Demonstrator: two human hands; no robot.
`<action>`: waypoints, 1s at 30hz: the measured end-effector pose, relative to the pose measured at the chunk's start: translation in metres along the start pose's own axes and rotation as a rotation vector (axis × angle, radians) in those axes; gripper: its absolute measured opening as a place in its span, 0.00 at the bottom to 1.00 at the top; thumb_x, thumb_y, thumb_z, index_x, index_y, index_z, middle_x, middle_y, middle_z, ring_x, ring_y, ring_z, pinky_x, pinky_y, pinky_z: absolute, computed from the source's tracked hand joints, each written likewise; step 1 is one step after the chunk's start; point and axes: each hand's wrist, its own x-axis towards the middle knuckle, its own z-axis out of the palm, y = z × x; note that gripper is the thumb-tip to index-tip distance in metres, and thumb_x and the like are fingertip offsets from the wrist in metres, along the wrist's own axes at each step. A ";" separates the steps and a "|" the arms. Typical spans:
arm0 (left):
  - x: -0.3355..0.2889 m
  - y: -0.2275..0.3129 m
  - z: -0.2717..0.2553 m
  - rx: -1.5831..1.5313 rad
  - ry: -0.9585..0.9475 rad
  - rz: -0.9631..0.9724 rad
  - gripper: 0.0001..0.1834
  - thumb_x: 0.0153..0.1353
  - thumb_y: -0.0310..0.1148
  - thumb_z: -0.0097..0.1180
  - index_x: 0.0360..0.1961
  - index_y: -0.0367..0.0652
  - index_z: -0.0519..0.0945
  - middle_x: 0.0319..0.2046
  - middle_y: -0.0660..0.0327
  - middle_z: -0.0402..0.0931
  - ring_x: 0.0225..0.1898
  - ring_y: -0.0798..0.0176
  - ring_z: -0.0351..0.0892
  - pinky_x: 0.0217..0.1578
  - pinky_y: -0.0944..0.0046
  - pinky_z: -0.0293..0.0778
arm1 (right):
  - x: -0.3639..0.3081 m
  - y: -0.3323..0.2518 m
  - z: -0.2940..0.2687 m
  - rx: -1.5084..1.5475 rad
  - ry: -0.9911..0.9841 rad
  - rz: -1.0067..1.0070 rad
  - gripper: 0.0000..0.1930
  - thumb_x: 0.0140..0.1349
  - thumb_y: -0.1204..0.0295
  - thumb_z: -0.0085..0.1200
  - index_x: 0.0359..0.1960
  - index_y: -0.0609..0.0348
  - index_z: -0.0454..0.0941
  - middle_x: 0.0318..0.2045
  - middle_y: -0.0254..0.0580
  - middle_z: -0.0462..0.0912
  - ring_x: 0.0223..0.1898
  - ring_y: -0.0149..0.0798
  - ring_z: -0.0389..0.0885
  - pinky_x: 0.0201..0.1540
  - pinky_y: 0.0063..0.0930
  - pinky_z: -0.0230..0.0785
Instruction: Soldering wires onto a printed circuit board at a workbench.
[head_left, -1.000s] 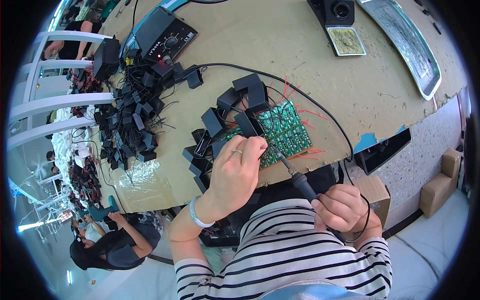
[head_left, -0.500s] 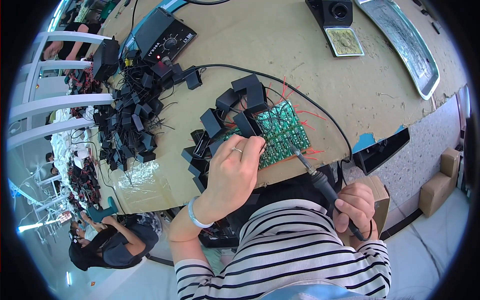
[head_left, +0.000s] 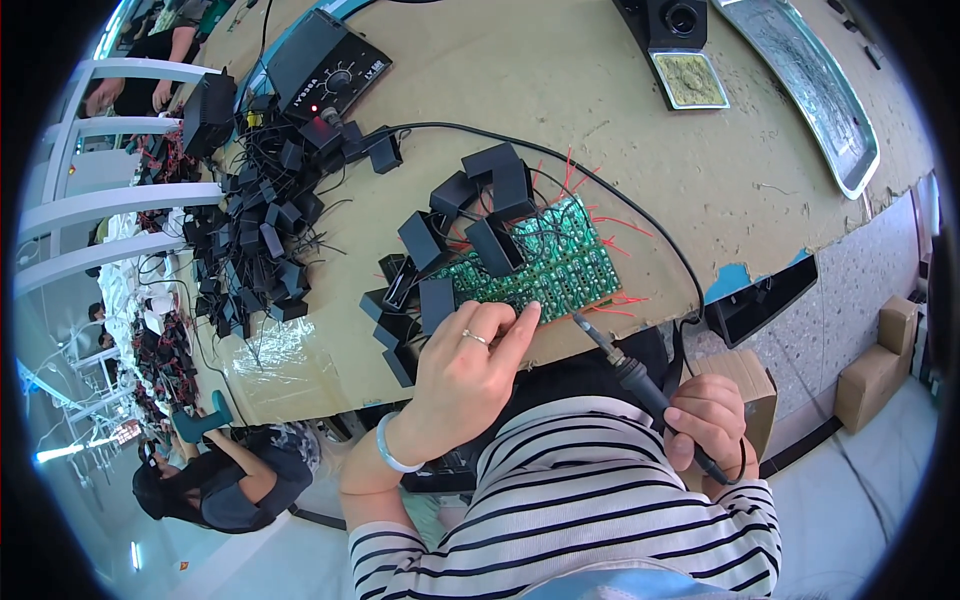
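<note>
My right hand [head_left: 708, 425] is wrapped round the dark handle of a soldering iron [head_left: 640, 378]. The iron's metal tip points up and left, just off the near edge of a green circuit board panel [head_left: 565, 262]. At that same edge my left hand [head_left: 475, 355] has its fingers bent together in a pinch, a ring on one finger. Whatever it pinches, if anything, is hidden. Thin red wires stick out from the panel's edges. Several black plastic housings [head_left: 425, 240] with black leads stand along the panel's left side, one of them [head_left: 494, 246] resting over it.
A tangled heap of black housings [head_left: 265, 235] lies at the left, beside the soldering station [head_left: 335, 72]. Its cable [head_left: 560, 158] arcs across the table. At the far right are an iron stand with a yellowish sponge [head_left: 690, 82] and a metal tray [head_left: 800, 85]. Other people work at the left.
The soldering iron's tip has drawn back from the panel, toward me and slightly left. My left hand has slid down from over the panel to its near edge.
</note>
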 end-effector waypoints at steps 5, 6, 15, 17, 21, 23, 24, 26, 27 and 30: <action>0.001 -0.004 0.006 -0.036 0.025 0.041 0.20 0.46 0.19 0.62 0.45 0.33 0.83 0.34 0.59 0.73 0.33 0.59 0.75 0.32 0.62 0.74 | 0.004 0.000 -0.001 -0.003 -0.072 -0.006 0.10 0.62 0.73 0.52 0.40 0.68 0.78 0.26 0.41 0.80 0.21 0.39 0.78 0.26 0.30 0.75; 0.000 -0.004 0.008 -0.032 0.050 0.046 0.19 0.46 0.19 0.62 0.44 0.33 0.84 0.34 0.59 0.73 0.33 0.59 0.75 0.32 0.61 0.74 | 0.004 0.000 0.000 0.012 -0.082 -0.002 0.10 0.61 0.74 0.53 0.40 0.67 0.78 0.26 0.41 0.80 0.22 0.39 0.78 0.26 0.30 0.75; 0.001 -0.003 0.012 -0.015 0.072 0.035 0.16 0.45 0.16 0.64 0.38 0.35 0.84 0.33 0.59 0.76 0.31 0.58 0.77 0.32 0.61 0.75 | 0.011 -0.002 0.000 0.007 -0.161 -0.002 0.09 0.63 0.72 0.56 0.39 0.68 0.78 0.26 0.42 0.79 0.22 0.39 0.78 0.26 0.30 0.74; 0.000 -0.003 0.012 -0.019 0.068 0.030 0.16 0.45 0.16 0.64 0.39 0.35 0.84 0.33 0.59 0.76 0.31 0.58 0.77 0.32 0.61 0.75 | 0.010 -0.002 0.001 0.008 -0.166 -0.017 0.10 0.64 0.71 0.56 0.38 0.68 0.78 0.25 0.42 0.80 0.22 0.38 0.78 0.25 0.29 0.74; 0.001 -0.004 0.013 -0.004 0.059 0.044 0.16 0.45 0.17 0.65 0.39 0.34 0.83 0.33 0.59 0.75 0.32 0.58 0.77 0.32 0.61 0.75 | 0.006 0.003 0.005 -0.007 -0.159 -0.098 0.12 0.66 0.68 0.57 0.37 0.69 0.78 0.25 0.43 0.80 0.21 0.37 0.78 0.25 0.30 0.74; 0.001 -0.003 0.012 0.008 0.051 0.049 0.16 0.45 0.18 0.65 0.39 0.34 0.83 0.33 0.59 0.75 0.32 0.58 0.77 0.32 0.61 0.75 | 0.006 0.002 0.003 -0.010 -0.156 -0.099 0.13 0.67 0.67 0.56 0.37 0.69 0.77 0.25 0.42 0.80 0.21 0.37 0.78 0.25 0.30 0.75; 0.001 -0.003 0.013 0.008 0.056 0.048 0.16 0.45 0.18 0.65 0.38 0.34 0.83 0.33 0.59 0.75 0.32 0.58 0.77 0.32 0.61 0.75 | 0.006 0.002 0.003 -0.013 -0.158 -0.098 0.14 0.68 0.66 0.56 0.38 0.69 0.77 0.25 0.42 0.80 0.21 0.38 0.78 0.25 0.31 0.75; 0.001 -0.004 0.012 0.008 0.061 0.047 0.15 0.45 0.18 0.65 0.38 0.34 0.83 0.33 0.59 0.75 0.32 0.58 0.77 0.32 0.61 0.75 | -0.001 0.001 0.002 -0.006 -0.096 -0.095 0.14 0.69 0.65 0.55 0.39 0.68 0.77 0.26 0.42 0.79 0.21 0.38 0.78 0.25 0.31 0.76; 0.002 -0.004 0.013 0.007 0.063 0.049 0.15 0.45 0.18 0.65 0.38 0.34 0.83 0.33 0.59 0.75 0.32 0.58 0.77 0.32 0.61 0.75 | -0.004 0.001 0.002 0.002 -0.034 -0.089 0.14 0.69 0.65 0.54 0.40 0.68 0.76 0.26 0.41 0.79 0.22 0.38 0.78 0.25 0.31 0.77; 0.001 -0.004 0.013 0.013 0.063 0.050 0.15 0.45 0.18 0.65 0.38 0.34 0.83 0.32 0.59 0.75 0.32 0.57 0.76 0.32 0.61 0.75 | -0.003 -0.001 0.001 0.009 0.050 -0.025 0.12 0.70 0.66 0.52 0.41 0.66 0.75 0.27 0.41 0.79 0.22 0.39 0.79 0.26 0.32 0.77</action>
